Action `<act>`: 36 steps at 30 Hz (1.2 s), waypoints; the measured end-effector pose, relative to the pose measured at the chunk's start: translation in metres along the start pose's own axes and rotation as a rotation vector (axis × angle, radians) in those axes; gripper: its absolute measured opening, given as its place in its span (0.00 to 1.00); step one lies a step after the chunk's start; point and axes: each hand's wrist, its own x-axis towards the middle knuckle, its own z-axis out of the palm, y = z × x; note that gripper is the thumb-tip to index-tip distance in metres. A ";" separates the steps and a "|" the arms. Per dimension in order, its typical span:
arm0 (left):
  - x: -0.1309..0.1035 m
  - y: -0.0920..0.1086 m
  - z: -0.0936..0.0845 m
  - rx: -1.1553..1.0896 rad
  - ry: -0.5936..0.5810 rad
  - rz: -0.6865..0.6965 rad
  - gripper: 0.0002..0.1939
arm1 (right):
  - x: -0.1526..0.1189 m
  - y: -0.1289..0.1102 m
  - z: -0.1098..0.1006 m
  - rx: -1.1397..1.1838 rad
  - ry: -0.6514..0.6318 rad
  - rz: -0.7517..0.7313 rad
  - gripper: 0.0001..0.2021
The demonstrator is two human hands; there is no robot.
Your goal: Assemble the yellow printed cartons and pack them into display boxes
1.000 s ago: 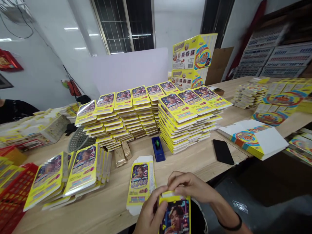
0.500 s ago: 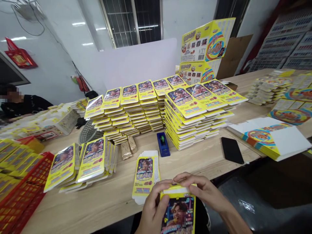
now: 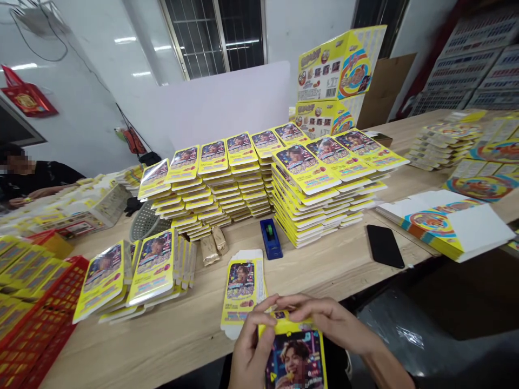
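A small yellow printed carton (image 3: 295, 363) stands at the lower middle, its lower end cut off by the picture's edge. My left hand (image 3: 252, 348) wraps its left side, thumb on the printed front and fingers over the top. At the carton's top end, my right hand (image 3: 338, 327) has its bent fingers pressed on the edge of the top panel. Just beyond my left hand lies a flat unfolded carton (image 3: 242, 289) of the same print.
Tall carton stacks (image 3: 308, 167) fill the table's middle. A blue tape dispenser (image 3: 271, 239), gold packets (image 3: 210, 249) and a black phone (image 3: 384, 246) lie nearer. Leaning cartons (image 3: 152, 267) and a red basket (image 3: 52, 308) stand left. Another person (image 3: 36, 173) sits far left.
The open white top flap has folded down, and the carton's top now looks closed. Both hands have shifted slightly left, and the right fingers now lie across the top.
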 end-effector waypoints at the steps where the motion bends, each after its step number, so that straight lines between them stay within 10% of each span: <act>1: 0.000 -0.002 -0.001 -0.010 0.027 -0.022 0.15 | 0.000 0.000 0.001 -0.049 -0.011 0.002 0.15; 5: 0.008 -0.007 -0.008 -0.019 0.043 -0.034 0.15 | 0.006 0.012 0.001 -0.016 0.033 0.021 0.20; 9: 0.019 -0.001 -0.023 -0.044 -0.001 -0.042 0.15 | 0.040 0.043 -0.030 -0.037 0.553 0.088 0.32; 13: 0.024 0.004 -0.038 -0.097 -0.036 -0.149 0.14 | 0.095 0.078 -0.074 -0.164 0.861 0.215 0.21; 19: 0.021 -0.008 -0.051 -0.173 0.046 -0.210 0.16 | 0.142 0.102 -0.094 -0.123 0.898 0.403 0.08; 36: 0.035 -0.007 -0.051 -0.170 0.003 -0.323 0.19 | 0.113 0.138 -0.080 -0.197 0.973 0.159 0.12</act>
